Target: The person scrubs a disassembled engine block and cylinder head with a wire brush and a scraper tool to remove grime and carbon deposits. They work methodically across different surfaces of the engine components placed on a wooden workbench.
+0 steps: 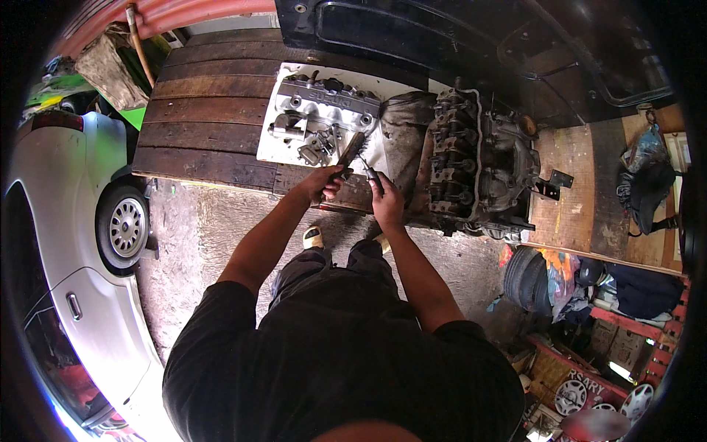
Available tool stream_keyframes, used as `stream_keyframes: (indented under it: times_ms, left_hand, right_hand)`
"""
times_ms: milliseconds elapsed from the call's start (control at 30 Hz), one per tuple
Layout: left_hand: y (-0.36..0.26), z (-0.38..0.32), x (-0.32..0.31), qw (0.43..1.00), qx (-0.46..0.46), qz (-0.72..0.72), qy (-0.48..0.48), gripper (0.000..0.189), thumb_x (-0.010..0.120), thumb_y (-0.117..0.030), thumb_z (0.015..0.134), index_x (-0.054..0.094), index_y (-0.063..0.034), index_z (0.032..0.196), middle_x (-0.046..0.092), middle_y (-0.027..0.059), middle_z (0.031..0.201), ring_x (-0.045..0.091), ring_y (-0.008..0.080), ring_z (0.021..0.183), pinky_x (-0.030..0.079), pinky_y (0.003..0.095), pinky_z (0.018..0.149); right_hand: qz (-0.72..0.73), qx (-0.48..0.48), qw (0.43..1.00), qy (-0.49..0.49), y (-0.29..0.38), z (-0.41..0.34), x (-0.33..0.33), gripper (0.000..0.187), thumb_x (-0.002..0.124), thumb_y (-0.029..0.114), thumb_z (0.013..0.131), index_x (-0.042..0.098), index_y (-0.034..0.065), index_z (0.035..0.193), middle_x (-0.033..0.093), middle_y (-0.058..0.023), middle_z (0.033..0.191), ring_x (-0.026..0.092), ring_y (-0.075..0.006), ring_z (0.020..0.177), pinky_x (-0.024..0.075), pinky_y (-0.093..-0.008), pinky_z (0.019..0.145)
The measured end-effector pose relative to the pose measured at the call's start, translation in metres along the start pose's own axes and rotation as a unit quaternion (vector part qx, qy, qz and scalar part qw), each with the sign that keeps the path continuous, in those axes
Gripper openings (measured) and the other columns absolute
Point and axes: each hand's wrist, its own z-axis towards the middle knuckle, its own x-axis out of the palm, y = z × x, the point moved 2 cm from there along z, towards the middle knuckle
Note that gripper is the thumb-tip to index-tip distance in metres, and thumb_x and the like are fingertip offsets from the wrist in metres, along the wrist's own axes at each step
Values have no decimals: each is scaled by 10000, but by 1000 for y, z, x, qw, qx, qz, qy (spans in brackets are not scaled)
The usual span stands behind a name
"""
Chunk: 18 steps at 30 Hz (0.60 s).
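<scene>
My left hand (322, 185) grips the handle of a wire brush (352, 148), whose dark bristles face right. In my right hand (388, 202) is a small dark piece with a thin metal shaft (367, 166); whether it is a tool or an engine part I cannot tell. The shaft's tip points up and left, close to the bristles. Beyond both hands, a silver Suzuki valve cover (326, 104) lies on a white board (267, 148). Small metal engine parts (316, 148) lie on the board in front of the cover. A stained dark cloth (406, 130) is right of the board.
A cylinder head (454, 157) with its intake manifold (504, 160) stands right on the plank workbench (210, 110). A dark vehicle panel (469, 44) rises behind. A silver car (83, 232) is at left. Tyres (525, 279) and wheel covers (570, 396) lie lower right.
</scene>
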Motion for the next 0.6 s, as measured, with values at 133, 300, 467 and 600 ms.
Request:
stream_keyframes:
  times_ms: [133,300,467,600]
  left_hand:
    - [-2,-3,5,1000,9,-18,-2,260,587,-357,957,497,-117,917,421,-36,646,292,44,459,204,195,376]
    - [-21,30,-42,972,127,-196,-26,239,611,-375,938,557,-143,956,449,-25,626,333,64,450,251,207,361]
    - [-85,-26,-18,978,150,99,-103,265,592,-397,942,533,-140,910,453,-26,639,306,62,451,222,229,371]
    - [-61,-28,5,970,101,201,-90,352,551,-456,949,598,-107,954,442,-38,632,312,64,459,249,231,391]
  right_hand:
    - [5,-26,999,-26,1,-1,-1,284,632,240,918,647,46,1125,674,-205,941,645,-397,827,513,-414,704]
    - [-45,-44,998,2,-4,-5,0,344,628,308,921,655,60,1158,679,-208,918,656,-387,819,520,-417,704]
    - [-20,64,998,19,-20,-30,-8,370,611,338,934,642,52,1167,681,-214,901,659,-389,843,514,-424,744]
    - [-14,12,999,-37,-12,-10,-1,452,556,360,965,529,24,1266,643,-257,1045,637,-410,950,506,-467,780]
